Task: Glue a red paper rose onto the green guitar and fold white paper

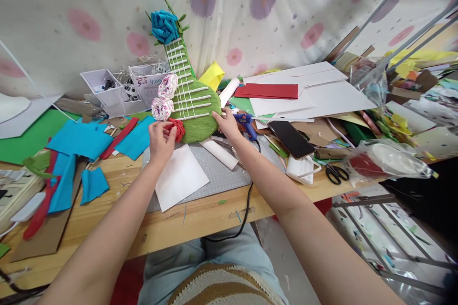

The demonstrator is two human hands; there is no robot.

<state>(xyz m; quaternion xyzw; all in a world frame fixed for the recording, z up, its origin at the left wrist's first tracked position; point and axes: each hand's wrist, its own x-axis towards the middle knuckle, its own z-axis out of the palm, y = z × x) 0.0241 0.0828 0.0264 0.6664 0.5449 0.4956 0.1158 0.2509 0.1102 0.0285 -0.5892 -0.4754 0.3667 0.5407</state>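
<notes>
A green guitar-shaped craft [200, 126] leans up over the table, with white strips crossing its neck and body. A blue crepe-paper rose [164, 27] sits at its top, and two white-and-purple flowers [162, 108] line its left side. My left hand [161, 140] pinches a red paper flower [178, 130] against the craft's lower left edge. On the right edge, my right hand [227, 123] grips the green body between thumb and fingers. Just right of that hand lies a blue glue gun [246, 123], its cord running down over the table edge.
A grey cutting mat [222, 178] carries a white paper square [182, 176] and a white roll [220, 153]. Blue crepe paper [80, 139] lies left. Rightward are a black phone [291, 138], scissors [336, 174], red paper [266, 91] and white boards [322, 100]. White boxes [114, 93] stand behind.
</notes>
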